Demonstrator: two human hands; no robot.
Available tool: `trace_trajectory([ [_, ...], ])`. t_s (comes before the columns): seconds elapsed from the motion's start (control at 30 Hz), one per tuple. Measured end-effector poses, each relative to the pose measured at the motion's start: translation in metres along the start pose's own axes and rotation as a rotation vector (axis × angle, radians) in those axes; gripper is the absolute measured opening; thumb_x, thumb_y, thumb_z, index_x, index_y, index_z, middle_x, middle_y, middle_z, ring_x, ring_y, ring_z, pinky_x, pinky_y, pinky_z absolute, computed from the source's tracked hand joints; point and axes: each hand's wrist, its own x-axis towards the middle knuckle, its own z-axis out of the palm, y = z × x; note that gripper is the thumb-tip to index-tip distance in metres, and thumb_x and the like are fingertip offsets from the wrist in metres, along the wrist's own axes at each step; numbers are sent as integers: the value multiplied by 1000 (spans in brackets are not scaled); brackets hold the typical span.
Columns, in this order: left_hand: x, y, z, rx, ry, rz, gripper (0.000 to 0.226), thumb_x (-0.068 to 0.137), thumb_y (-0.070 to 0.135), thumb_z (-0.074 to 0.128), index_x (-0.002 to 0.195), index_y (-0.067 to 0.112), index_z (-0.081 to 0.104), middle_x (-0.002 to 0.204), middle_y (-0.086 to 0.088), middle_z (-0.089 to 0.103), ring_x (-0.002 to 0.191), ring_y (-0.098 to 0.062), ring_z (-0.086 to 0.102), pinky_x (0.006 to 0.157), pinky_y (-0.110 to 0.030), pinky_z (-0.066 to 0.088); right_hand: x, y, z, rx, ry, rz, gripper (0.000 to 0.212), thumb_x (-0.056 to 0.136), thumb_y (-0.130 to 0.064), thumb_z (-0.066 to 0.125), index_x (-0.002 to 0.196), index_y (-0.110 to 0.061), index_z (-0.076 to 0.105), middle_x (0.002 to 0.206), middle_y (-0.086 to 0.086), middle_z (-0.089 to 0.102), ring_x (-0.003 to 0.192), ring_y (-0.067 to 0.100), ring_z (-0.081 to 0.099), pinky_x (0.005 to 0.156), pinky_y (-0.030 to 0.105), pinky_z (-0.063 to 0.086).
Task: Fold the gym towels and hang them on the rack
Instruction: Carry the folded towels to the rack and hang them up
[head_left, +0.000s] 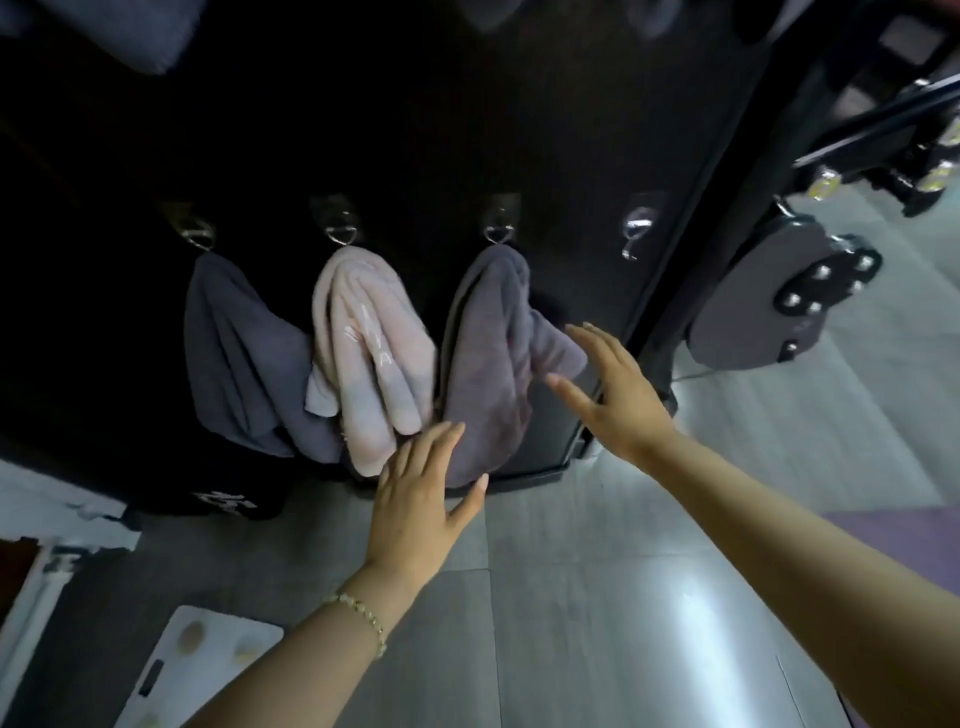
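Three folded towels hang from metal hooks on a black panel (571, 130): a grey towel (234, 353) on the left, a pale pink towel (363, 353) in the middle and a grey-purple towel (493, 364) on the right. A fourth hook (636, 228) further right carries nothing. My left hand (421, 499) is flat with straight fingers at the bottom edge of the grey-purple towel. With fingers spread, my right hand (613, 389) is at that towel's right corner; I cannot tell whether it touches. Neither hand holds anything.
Grey tiled floor (571, 597) lies below the panel. A gym machine (779, 291) with a bolted grey plate stands at the right. A white scale-like board (208, 660) lies on the floor at the lower left. A purple mat edge (904, 535) shows at the right.
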Motion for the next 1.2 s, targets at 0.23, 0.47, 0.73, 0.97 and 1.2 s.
trace_trajectory([
  [0.23,-18,74,35,169,-364,218,84,80,65,13,144,18,39,144,1,46,134,-20,40,114,-33,23,-138,79,-43,-292,-32,236,70,92,-60,40,151,-29,20,160,-5,11,148,16,5,118,34,7],
  [0.47,-55,187,100,320,-654,482,77,89,68,13,148,21,29,146,3,42,135,-16,35,112,-29,20,-331,173,-98,-297,64,680,64,95,-50,44,150,-24,22,154,-4,28,144,18,21,115,33,14],
  [0.73,-145,389,198,308,-792,863,102,67,68,-7,140,16,42,135,-5,53,125,-24,47,104,-32,31,-548,259,-156,-248,207,1012,63,94,-50,47,148,-24,27,150,-3,37,137,17,34,113,34,23],
  [0.97,-261,558,270,264,-877,1118,83,82,69,5,141,20,38,136,1,50,127,-19,43,104,-31,28,-718,309,-198,-215,308,1259,63,95,-48,47,149,-23,25,153,-2,31,139,17,31,115,36,23],
  [1.2,-347,664,335,277,-929,1375,58,98,53,29,144,19,33,140,2,46,128,-17,40,108,-30,25,-836,341,-202,-117,452,1517,61,96,-46,46,149,-25,25,158,-4,20,144,16,21,118,37,14],
])
